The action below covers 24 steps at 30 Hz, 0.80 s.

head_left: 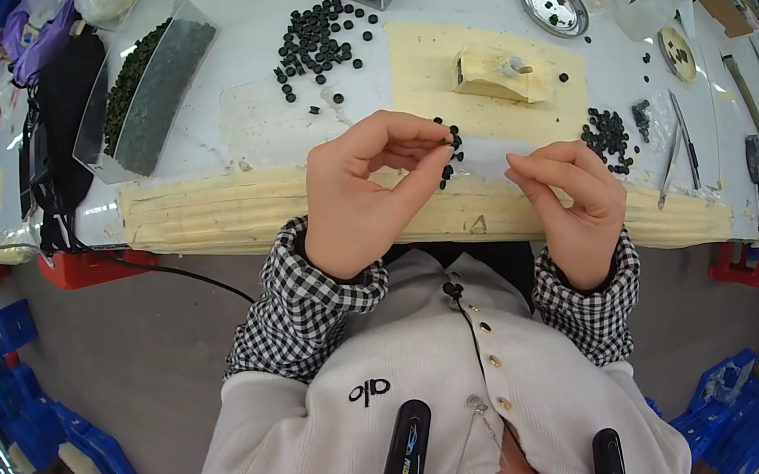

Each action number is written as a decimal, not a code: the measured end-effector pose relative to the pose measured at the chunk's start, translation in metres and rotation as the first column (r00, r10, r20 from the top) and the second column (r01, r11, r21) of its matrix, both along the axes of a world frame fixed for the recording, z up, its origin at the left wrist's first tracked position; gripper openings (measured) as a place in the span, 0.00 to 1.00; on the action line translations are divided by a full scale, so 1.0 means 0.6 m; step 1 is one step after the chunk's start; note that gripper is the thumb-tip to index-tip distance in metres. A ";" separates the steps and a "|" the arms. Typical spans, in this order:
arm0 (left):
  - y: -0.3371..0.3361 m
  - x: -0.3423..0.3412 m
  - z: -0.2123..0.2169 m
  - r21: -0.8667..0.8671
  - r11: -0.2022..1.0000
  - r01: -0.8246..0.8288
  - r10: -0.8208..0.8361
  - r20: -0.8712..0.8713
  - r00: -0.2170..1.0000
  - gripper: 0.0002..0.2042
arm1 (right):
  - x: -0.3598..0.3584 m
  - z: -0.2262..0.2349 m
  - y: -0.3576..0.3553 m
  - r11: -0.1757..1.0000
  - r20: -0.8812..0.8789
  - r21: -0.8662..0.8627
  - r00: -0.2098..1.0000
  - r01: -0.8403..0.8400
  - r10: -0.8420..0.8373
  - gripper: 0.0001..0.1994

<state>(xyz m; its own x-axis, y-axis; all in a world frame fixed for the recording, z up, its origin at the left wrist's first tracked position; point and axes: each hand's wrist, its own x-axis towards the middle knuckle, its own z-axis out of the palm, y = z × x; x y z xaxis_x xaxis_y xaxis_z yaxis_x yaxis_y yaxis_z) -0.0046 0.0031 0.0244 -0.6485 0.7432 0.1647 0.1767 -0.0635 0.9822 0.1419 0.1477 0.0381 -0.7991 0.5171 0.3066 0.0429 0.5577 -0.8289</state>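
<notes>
My left hand (360, 195) is raised over the front edge of the table, thumb and fingertips pinched on a small black round part (453, 135). Several more black parts (447, 174) lie just beside and below those fingertips. To the right, my right hand (579, 207) holds its thumb and forefinger pressed together; whatever may be between them is too small to make out. Beyond both hands, a cream-coloured block (496, 79) with a whitish knob on top rests on a yellow sheet (416, 53). A pile of small black parts (607, 136) lies beside my right hand.
A wider scatter of black parts (314, 40) lies farther back. Clear bins (181, 89) stand at the far left and back. A round metal dish (552, 6), tweezers (684, 138) and a screwdriver (756, 171) are on the right. Yellow tape (221, 204) covers the table's front edge.
</notes>
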 end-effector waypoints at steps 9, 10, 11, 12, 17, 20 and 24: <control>-0.003 0.005 -0.021 0.443 0.891 0.103 -0.425 0.730 0.535 0.09 | -0.018 0.009 -0.016 0.873 -0.165 -0.459 0.982 -0.163 0.097 0.08; -0.003 0.007 -0.020 0.435 0.895 0.105 -0.417 0.725 0.548 0.09 | -0.019 0.009 -0.016 0.874 -0.166 -0.457 0.981 -0.162 0.095 0.08; -0.002 0.008 -0.018 0.426 0.898 0.107 -0.408 0.719 0.562 0.09 | -0.021 0.009 -0.015 0.875 -0.167 -0.456 0.981 -0.162 0.095 0.08; -0.003 0.010 -0.017 0.417 0.902 0.107 -0.398 0.714 0.576 0.10 | -0.022 0.008 -0.014 0.876 -0.168 -0.454 0.981 -0.162 0.094 0.08; -0.002 0.017 -0.009 0.396 0.914 0.090 -0.358 0.681 0.639 0.11 | -0.027 0.005 -0.010 0.877 -0.212 -0.434 0.970 -0.205 0.122 0.07; -0.003 0.019 -0.006 0.365 0.925 0.101 -0.332 0.652 0.681 0.11 | -0.030 0.003 -0.014 0.772 -0.250 -0.587 0.961 -0.245 0.115 0.07; 0.000 0.023 -0.004 0.366 0.927 0.084 -0.321 0.657 0.682 0.10 | -0.029 -0.002 -0.011 0.624 -0.291 -0.717 0.947 -0.312 0.139 0.07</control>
